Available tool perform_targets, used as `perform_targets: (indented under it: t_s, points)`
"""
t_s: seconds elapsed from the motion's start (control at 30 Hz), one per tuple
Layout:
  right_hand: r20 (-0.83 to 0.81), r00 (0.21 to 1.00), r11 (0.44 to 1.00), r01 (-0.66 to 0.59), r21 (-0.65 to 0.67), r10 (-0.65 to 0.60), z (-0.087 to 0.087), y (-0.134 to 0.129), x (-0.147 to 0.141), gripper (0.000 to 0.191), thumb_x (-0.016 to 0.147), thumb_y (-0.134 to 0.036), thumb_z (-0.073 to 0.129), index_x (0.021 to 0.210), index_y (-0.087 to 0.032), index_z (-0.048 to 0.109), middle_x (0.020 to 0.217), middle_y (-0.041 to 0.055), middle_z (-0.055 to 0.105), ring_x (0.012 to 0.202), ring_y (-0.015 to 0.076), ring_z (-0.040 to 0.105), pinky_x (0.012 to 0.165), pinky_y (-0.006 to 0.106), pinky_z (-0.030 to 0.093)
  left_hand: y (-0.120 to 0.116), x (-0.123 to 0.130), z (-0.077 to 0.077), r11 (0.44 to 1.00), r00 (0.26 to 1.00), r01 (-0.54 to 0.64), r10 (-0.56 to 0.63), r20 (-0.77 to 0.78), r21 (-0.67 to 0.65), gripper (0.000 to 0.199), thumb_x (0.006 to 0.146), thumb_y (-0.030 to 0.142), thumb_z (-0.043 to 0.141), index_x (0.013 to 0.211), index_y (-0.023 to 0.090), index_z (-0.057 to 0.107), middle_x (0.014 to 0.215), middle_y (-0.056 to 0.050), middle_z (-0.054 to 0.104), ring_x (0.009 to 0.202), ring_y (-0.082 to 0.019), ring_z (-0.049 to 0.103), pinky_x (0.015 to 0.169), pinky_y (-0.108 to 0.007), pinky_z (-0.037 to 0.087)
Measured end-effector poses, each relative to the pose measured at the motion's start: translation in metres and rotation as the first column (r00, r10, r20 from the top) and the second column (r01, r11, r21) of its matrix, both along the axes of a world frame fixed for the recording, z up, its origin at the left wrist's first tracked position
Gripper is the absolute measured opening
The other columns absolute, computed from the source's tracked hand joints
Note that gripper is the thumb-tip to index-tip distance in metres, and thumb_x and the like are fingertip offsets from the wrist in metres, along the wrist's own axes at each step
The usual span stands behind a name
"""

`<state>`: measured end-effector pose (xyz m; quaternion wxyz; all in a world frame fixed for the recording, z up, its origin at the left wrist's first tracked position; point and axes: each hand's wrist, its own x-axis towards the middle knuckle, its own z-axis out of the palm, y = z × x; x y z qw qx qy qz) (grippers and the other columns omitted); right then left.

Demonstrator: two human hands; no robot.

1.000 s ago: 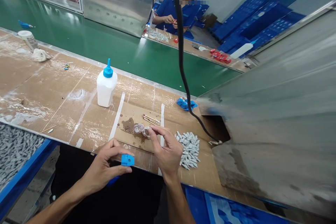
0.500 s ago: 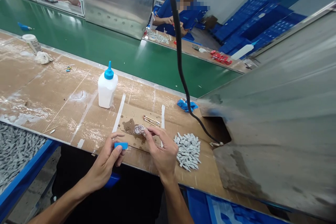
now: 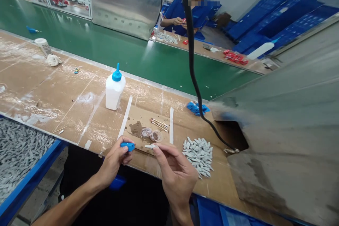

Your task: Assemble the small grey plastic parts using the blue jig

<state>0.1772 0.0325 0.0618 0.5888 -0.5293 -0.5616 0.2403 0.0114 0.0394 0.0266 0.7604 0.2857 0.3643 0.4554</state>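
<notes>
We are pinching a small grey plastic piece (image 3: 150,146) between the thumb and forefinger of our right hand (image 3: 176,174), while our left hand (image 3: 113,160) is closing around a blue plastic part (image 3: 128,146). Both are working just above the edge of a cardboard sheet (image 3: 143,117). Two clear plastic cups (image 3: 149,134) are sitting on it, beside wooden sticks (image 3: 159,125). To the right, a large heap of grey pieces (image 3: 198,157) is remaining, so much looks left; we cannot tell whether anything is finished.
</notes>
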Motion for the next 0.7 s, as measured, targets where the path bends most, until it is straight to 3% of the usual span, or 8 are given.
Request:
perform_targets:
  t_s: [0.27, 0.5, 0.6, 0.7]
  points:
    - [-0.051, 0.992, 0.99, -0.117, -0.077, 0.113, -0.007, -0.008, -0.013, 0.012, 0.09, -0.016, 0.071, 0.098, -0.024, 0.074, 0.092, 0.0005, 0.073, 0.086, 0.0148, 0.071, 0.079, 0.024, 0.058, -0.002, -0.002, 0.006, 0.998, 0.999, 0.045, -0.043, -0.03, 0.041, 0.025, 0.092, 0.042, 0.052, 0.103, 0.019, 0.053, 0.072, 0.005, 0.039, 0.063, -0.013, 0.03, 0.063, -0.03, 0.024]
    - [-0.048, 0.992, 0.991, -0.117, -0.07, 0.114, -0.011, -0.009, -0.018, 0.009, 0.089, -0.017, 0.072, 0.097, -0.022, 0.074, 0.09, 0.0023, 0.073, 0.084, 0.0157, 0.071, 0.075, 0.025, 0.058, -0.008, -0.001, 0.005, 0.99, 0.996, 0.05, -0.039, -0.084, 0.129, 0.023, 0.099, 0.041, 0.045, 0.108, 0.021, 0.052, 0.069, 0.006, 0.037, 0.066, -0.015, 0.032, 0.065, -0.029, 0.028]
    - [-0.075, 0.988, 0.987, -0.14, -0.077, 0.134, -0.015, -0.01, -0.019, 0.01, 0.091, -0.017, 0.07, 0.099, -0.023, 0.073, 0.091, 0.0017, 0.073, 0.084, 0.0156, 0.072, 0.076, 0.025, 0.059, -0.012, -0.007, 0.008, 0.98, 0.97, 0.056, -0.008, -0.243, 0.192, 0.021, 0.102, 0.039, 0.044, 0.112, 0.024, 0.054, 0.079, 0.003, 0.046, 0.072, -0.016, 0.039, 0.07, -0.029, 0.034]
    - [-0.044, 0.973, 0.965, -0.231, -0.127, 0.227, -0.017, -0.012, -0.016, 0.012, 0.091, -0.017, 0.07, 0.1, -0.024, 0.073, 0.093, 0.001, 0.074, 0.086, 0.0154, 0.072, 0.079, 0.025, 0.059, -0.013, -0.018, 0.008, 0.928, 0.892, 0.102, 0.075, -0.445, 0.36, 0.018, 0.103, 0.034, 0.044, 0.115, 0.027, 0.055, 0.103, -0.002, 0.054, 0.09, -0.02, 0.05, 0.083, -0.033, 0.04]
